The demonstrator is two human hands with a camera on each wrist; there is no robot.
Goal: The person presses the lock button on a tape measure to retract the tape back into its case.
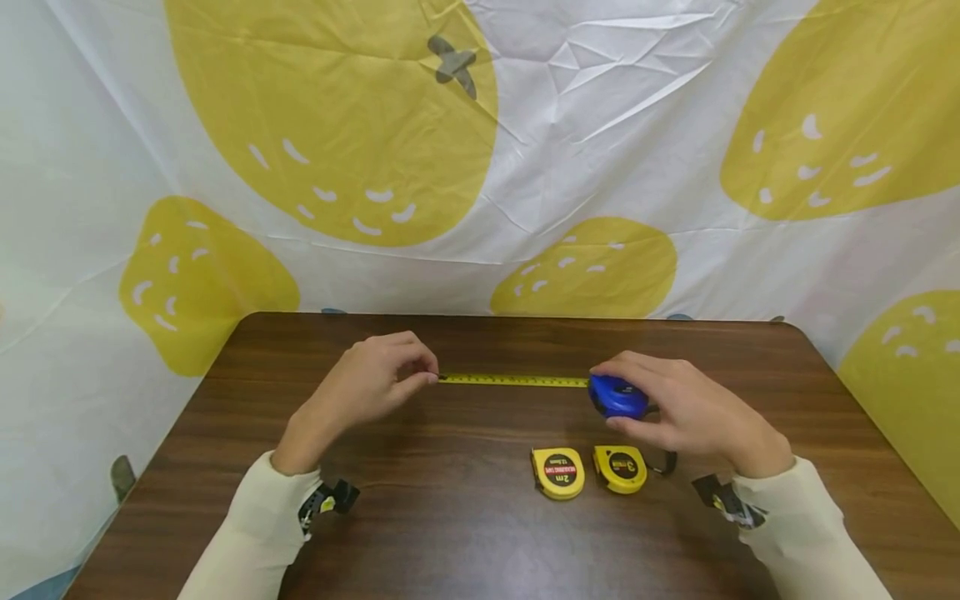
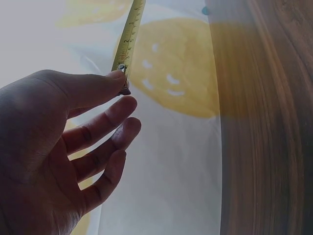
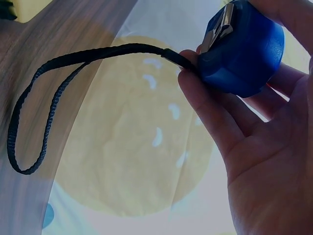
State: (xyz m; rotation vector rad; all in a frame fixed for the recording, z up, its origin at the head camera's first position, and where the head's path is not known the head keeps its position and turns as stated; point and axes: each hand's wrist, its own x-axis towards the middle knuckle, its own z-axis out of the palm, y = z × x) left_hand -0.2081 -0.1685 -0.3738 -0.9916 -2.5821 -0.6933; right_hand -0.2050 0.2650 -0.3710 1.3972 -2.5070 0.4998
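In the head view my right hand [image 1: 675, 404] grips a blue tape measure [image 1: 618, 397] by its case. Its yellow blade [image 1: 513, 381] is drawn out to the left, stretched straight above the table. With thumb and fingertips my left hand [image 1: 375, 375] pinches the end of that blade. The left wrist view shows the metal hook [image 2: 124, 87] at the blade's tip by the thumb, the other fingers loosely bent. A black wrist strap [image 3: 98, 54] loops from the blue case in the right wrist view, where a metal clip [image 3: 222, 24] also shows on the case.
Two yellow tape measures lie on the brown wooden table [image 1: 450, 517]: one marked 2m [image 1: 558, 472] and one marked 3 [image 1: 621, 468] with a dark strap, nearer than the blue one. Behind the table hangs a white cloth [image 1: 600, 150] with yellow fruit prints.
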